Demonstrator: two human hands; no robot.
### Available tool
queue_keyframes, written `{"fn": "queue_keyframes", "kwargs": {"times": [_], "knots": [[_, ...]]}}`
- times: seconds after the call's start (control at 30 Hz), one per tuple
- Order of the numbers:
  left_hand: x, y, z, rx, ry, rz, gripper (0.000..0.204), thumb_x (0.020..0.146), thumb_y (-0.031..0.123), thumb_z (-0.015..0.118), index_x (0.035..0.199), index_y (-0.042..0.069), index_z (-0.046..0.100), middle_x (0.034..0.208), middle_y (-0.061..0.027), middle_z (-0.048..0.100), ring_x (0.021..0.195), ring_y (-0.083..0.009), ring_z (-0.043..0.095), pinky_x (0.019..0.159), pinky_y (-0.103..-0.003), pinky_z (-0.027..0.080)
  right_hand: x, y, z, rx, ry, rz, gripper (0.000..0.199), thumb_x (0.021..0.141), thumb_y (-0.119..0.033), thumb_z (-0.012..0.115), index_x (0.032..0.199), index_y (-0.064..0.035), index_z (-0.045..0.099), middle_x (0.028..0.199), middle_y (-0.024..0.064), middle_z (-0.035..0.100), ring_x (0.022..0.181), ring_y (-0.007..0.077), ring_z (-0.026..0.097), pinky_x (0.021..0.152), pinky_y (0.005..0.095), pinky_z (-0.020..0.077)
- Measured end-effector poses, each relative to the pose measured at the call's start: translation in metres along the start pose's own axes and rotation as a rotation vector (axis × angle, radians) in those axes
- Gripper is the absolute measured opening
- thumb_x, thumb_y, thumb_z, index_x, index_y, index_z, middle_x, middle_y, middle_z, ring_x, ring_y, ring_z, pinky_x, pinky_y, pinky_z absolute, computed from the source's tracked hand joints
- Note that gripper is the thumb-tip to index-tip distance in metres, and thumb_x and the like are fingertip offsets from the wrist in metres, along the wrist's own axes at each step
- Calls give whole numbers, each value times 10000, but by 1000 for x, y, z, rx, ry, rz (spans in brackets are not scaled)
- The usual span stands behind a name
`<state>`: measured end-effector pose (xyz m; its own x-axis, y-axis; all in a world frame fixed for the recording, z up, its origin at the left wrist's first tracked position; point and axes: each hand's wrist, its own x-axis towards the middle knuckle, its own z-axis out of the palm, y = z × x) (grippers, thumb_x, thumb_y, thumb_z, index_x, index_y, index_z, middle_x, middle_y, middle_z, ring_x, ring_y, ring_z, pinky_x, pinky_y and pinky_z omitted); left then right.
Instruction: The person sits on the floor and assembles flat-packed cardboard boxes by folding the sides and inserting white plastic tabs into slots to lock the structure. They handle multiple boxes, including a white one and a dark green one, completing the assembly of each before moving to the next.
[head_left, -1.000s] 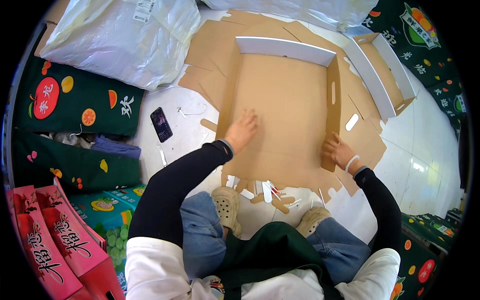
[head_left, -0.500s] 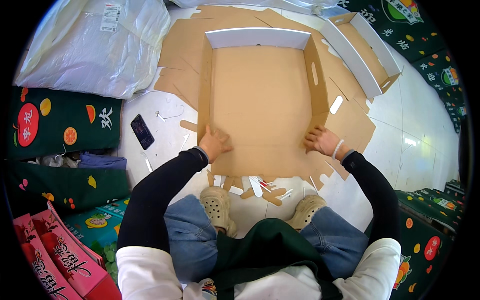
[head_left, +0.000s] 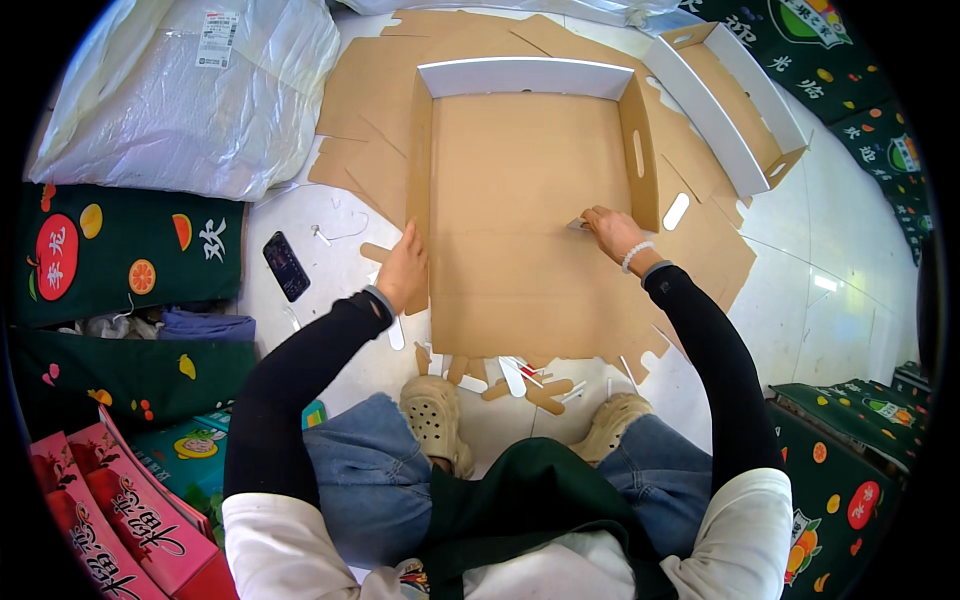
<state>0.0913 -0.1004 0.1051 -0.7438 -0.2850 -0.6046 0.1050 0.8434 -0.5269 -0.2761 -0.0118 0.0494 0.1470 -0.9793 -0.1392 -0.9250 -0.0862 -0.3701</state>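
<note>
Head | left hand [head_left: 402,270] grips box wall [head_left: 419,190] | right hand [head_left: 612,228] pinches scrap [head_left: 577,224] | phone [head_left: 286,265] left

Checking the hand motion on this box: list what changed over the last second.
The right hand moved from the near right edge inward onto the cardboard box floor, pinching a small piece. The left hand shifted to the left wall's near end. The phone stayed put.

1. Two hands, left [head_left: 402,268] and right [head_left: 612,230], are touching one half-folded cardboard box [head_left: 530,210].
2. One finished tray [head_left: 735,100] is lying beside it.
3. One phone [head_left: 286,265] is lying nearby.
4. Perhaps ten cardboard offcuts [head_left: 520,378] are lying scattered.
</note>
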Motion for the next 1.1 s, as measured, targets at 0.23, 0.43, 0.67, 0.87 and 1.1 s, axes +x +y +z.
{"fn": "queue_keyframes", "kwargs": {"times": [0.23, 0.43, 0.67, 0.87, 1.1], "knots": [[-6, -26, 39, -170, 444, 53, 160, 831, 225, 540, 867, 123, 657, 950, -85, 637, 1082, -299, 564, 1069, -551, 298, -6, -6, -1, 15, -14, -35, 114, 901, -106, 513, 967, -29, 565, 941, 138, 609, 892, 336, 600, 758, 418, 489], [24, -33, 8, -586, 432, -127, 193, 869, 261, 564, 791, 86, 590, 735, -90, 643, 735, -261, 653, 719, -398, 499, -10, 4, -4, 45, -31, -106, 146, 862, -29, 496, 990, -23, 565, 946, 140, 604, 911, 330, 595, 772, 405, 491], [57, -18, 2, -656, 537, -292, 257, 899, 273, 546, 760, 61, 588, 665, -91, 642, 583, -234, 650, 483, -344, 489, -15, 3, 1, -23, 136, -202, 314, 875, -56, 488, 1185, -62, 536, 1043, 131, 546, 947, 291, 568, 732, 394, 487], [62, 4, 6, -458, 397, -429, 225, 869, 165, 503, 1021, 21, 586, 771, -66, 601, 699, -206, 614, 633, -337, 482, -26, -14, -18, -876, 40, -18, 695, 875, -141, 534, 1492, -262, 238, 968, 80, 487, 923, 213, 542, 656, 346, 430], [39, -9, -12, -432, 425, -475, 576, 854, 140, 514, 1420, 194, 420, 925, -82, 530, 820, -222, 528, 786, -330, 402, -44, 1, -28, -879, -158, 220, 703, 866, -114, 521, 1485, -298, 243, 979, 113, 495, 730, 277, 596, 556, 388, 534]]}}
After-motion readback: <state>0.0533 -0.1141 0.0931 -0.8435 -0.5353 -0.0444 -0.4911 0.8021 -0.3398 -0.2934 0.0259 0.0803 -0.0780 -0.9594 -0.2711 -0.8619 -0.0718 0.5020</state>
